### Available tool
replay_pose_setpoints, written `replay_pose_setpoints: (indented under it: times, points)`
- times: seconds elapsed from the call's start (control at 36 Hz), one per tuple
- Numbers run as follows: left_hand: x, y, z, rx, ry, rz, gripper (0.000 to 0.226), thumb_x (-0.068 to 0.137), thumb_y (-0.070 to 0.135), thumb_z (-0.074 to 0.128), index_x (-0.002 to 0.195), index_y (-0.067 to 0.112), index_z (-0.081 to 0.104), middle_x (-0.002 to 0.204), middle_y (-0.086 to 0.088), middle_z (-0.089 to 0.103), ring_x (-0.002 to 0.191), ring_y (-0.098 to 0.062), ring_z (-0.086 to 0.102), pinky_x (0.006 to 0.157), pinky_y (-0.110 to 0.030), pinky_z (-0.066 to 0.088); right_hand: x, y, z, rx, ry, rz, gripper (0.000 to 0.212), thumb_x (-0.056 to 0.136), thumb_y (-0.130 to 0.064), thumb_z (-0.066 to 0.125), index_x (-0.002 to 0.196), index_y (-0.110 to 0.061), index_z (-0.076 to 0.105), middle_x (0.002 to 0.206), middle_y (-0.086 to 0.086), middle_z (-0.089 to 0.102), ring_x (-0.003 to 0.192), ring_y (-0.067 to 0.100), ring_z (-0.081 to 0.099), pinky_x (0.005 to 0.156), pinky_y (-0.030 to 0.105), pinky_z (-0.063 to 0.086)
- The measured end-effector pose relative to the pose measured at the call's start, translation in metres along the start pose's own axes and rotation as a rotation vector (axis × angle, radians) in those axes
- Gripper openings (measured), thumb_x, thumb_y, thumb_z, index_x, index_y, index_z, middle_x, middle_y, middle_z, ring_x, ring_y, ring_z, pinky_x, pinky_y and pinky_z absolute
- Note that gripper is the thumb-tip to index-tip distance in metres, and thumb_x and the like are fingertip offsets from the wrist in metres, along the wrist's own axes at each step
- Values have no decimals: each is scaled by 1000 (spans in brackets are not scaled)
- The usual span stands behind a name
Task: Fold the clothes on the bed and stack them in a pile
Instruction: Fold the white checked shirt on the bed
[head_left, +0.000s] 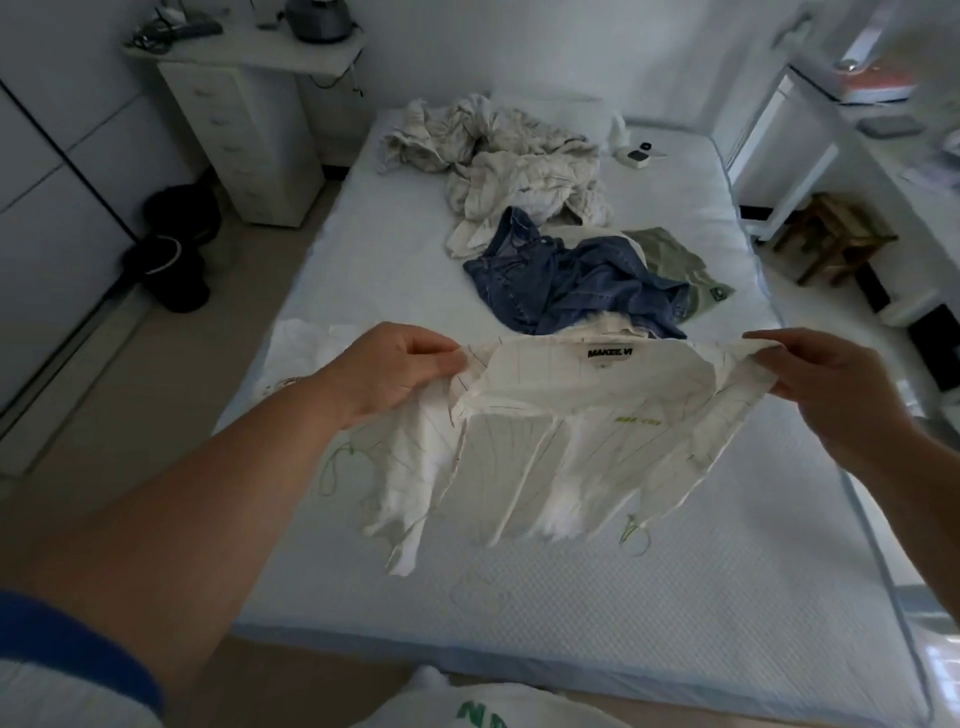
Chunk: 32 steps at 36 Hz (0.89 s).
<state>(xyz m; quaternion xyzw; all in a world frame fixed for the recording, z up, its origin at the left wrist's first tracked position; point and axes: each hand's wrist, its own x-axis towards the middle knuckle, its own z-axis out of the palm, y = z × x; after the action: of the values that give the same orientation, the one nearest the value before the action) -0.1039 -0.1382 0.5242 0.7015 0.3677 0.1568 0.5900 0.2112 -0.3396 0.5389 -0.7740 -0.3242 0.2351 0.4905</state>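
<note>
Pale, quilted white mattress of the bed (597, 597) fills my view, and above its near half I have the white shirt with thin dark stripes and a black neck label (561, 415) stretched out in the air. My left hand (395, 374) pinches one shoulder, fingers (441, 348) curled onto the cloth; my right hand (836, 384) pinches the other shoulder the same way. Collar is up top, hem hanging down toward the mattress, with thin green threads dangling from its edges. Just behind it, a crumpled blue denim garment (576, 280) lies on the bed, touching an olive-green garment (675, 265) on its right. Farther back, a rumpled cream pile of cloth (504, 156) lies near the head of the bed. A white folded piece (301, 348) sits at the left edge, partly behind my left hand. Off the bed, a white chest of drawers (249, 130) stands at the left and a wooden stool (836, 239) at the right.
</note>
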Motion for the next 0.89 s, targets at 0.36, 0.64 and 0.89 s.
replay_pose_setpoints:
  times: [0.36,0.64,0.89]
  points:
    - [-15,22,-1,-56,-143,87,39,50,51,82,81,29,73,84,-4,67,76,-16,64,68,-27,55,4,-26,16,87,125,55,22,79,-27,55,71,-38,72,85,-4,64,92,23,56,88,42,46]
    - [-16,16,-14,61,-53,179,29,75,6,74,72,34,66,72,11,63,70,-16,58,71,-27,50,1,-28,7,173,182,57,30,92,-14,53,70,-27,68,76,-7,60,75,10,53,74,26,45]
    - [-13,14,-10,-25,110,356,13,62,31,74,71,40,74,70,3,70,68,-10,62,69,-14,51,-7,-30,3,219,207,74,42,92,-12,53,60,-32,71,68,-13,62,75,9,54,77,27,44]
